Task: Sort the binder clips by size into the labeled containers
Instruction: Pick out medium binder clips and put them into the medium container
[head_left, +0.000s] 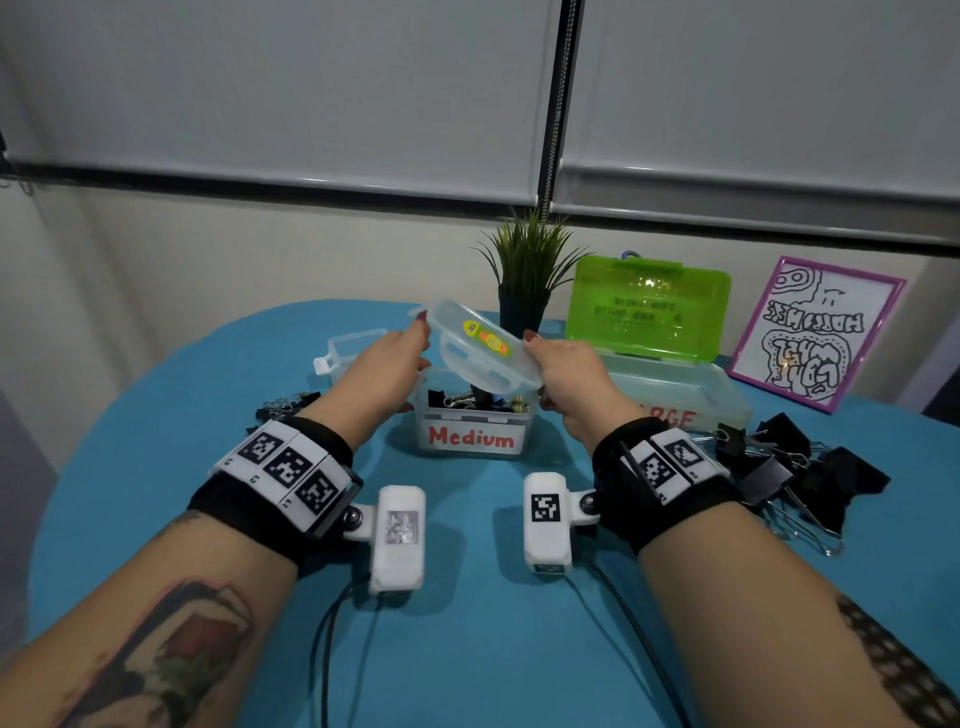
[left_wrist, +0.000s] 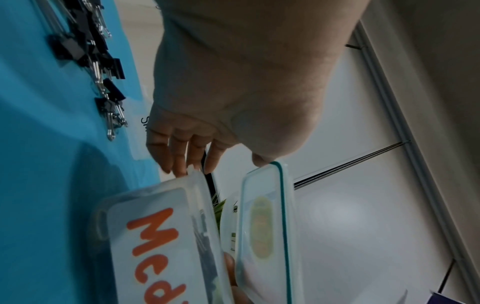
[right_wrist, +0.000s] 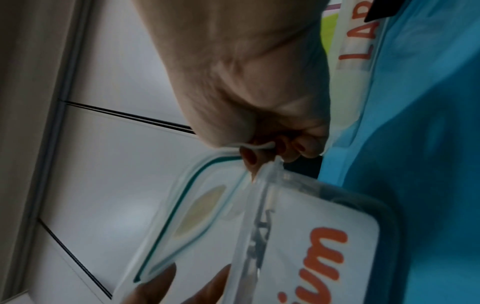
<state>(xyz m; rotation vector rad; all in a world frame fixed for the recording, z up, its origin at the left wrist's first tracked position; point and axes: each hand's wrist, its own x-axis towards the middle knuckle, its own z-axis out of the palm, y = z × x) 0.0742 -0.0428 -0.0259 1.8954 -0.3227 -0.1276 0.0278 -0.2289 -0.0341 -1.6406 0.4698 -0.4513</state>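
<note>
The clear lid (head_left: 480, 347) is hanging tilted over the Medium container (head_left: 472, 423), and both hands are holding it: the left hand (head_left: 387, 366) is gripping its far left end, thumb on top and fingers reaching under, while the right hand (head_left: 569, 376) is pinching its right edge, fingers curled around the rim. Directly below this grip, the Medium container is sitting open on the blue desk (head_left: 467, 597) with several black binder clips already inside. To the right of the grip, the Large box (head_left: 675, 397) is standing with its green lid (head_left: 647, 306) raised. Beyond the left hand, a small clear container (head_left: 356, 345) is waiting open. Judging by the loose clips (head_left: 795, 467) piled right of the right wrist and a smaller heap (head_left: 283, 405) left of the left wrist, sorting is looking only partly done.
</note>
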